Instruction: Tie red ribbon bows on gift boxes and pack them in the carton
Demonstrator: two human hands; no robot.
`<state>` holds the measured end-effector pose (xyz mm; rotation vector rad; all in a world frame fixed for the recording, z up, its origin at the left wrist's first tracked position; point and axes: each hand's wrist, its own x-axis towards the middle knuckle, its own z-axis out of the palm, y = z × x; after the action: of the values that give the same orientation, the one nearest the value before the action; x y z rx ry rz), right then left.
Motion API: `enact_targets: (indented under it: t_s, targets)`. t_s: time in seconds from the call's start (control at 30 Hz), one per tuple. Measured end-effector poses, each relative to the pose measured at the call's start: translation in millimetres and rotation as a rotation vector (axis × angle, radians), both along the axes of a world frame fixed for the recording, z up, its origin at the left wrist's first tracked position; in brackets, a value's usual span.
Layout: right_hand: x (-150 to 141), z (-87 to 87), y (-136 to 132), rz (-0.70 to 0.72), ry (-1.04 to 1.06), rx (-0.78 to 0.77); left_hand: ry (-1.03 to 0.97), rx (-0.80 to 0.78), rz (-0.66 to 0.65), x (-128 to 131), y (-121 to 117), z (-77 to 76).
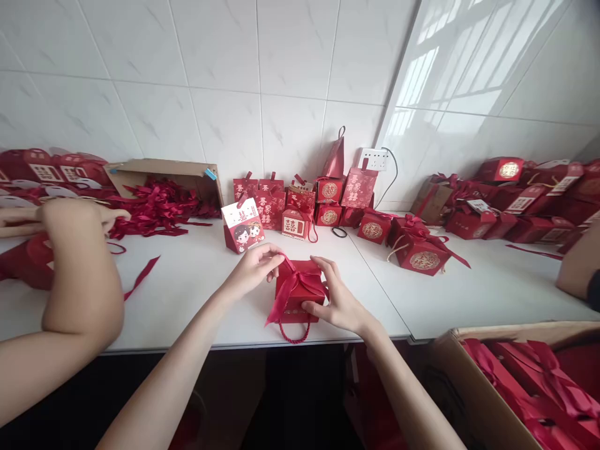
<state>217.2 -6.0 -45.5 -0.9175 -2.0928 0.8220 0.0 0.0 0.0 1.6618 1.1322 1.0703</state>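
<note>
Item: one small red gift box [296, 302], seated on the white worktop [244, 328] between the two sets of fingers.

Fittings: satin-look ribbon [297, 277], tied in a bow over the top; twisted red cord handle [295, 341], looping out below the right thumb, on the near side.

Left hand [255, 269]: thumb and forefinger pinched on the ribbon at the bow's upper left. Right hand [342, 299]: curved around the box's right side, thumb on the near face, fingers over the far edge.

Handling, as judged: light; folded card, fairly stiff, liable to dent under squeezing; ribbon soft, slippery, apt to loosen.

Best hold: opposite side walls, flat fingers, light pressure; ribbon by its loops.

Adjacent: illustrated box [244, 226], standing beyond the left fingertips, apart.
</note>
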Motion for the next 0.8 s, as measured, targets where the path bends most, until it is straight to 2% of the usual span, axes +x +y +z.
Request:
enact_targets:
  t_s: [0.13, 0.27, 0.4, 0.5, 0.67, 0.8]
  targets:
    - [-0.1, -0.5, -16.8, 0.015, -0.016, -0.001, -0.117, -0.104, -0.032, -3.6, -9.7, 1.8]
    - [-0.8, -3.6, -29.7, 0.031, -0.002, 0.032, -0.235, -0.246, -0.147, -8.7, -20.9, 3.4]
    - [-1.6, -7.1, -31.1, 0.017, -0.003, 0.063, -0.259, -0.36, -0.225, -9.9, -26.6, 1.1]
    - [-1.6, -7.3, -29.9, 0.02, -0.01, 0.066, -0.253, -0.39, -0.27, -7.2, -29.1, -2.0]
    - [-1.3, -5.8, -31.0, 0.02, -0.015, 0.079, -0.324, -0.376, -0.274, -3.8, -30.7, -5.0]
    - [-1.6, -7.5, -31.9, 0.001, -0.013, 0.092, -0.426, -0.377, -0.17, -7.0, -30.0, -5.7]
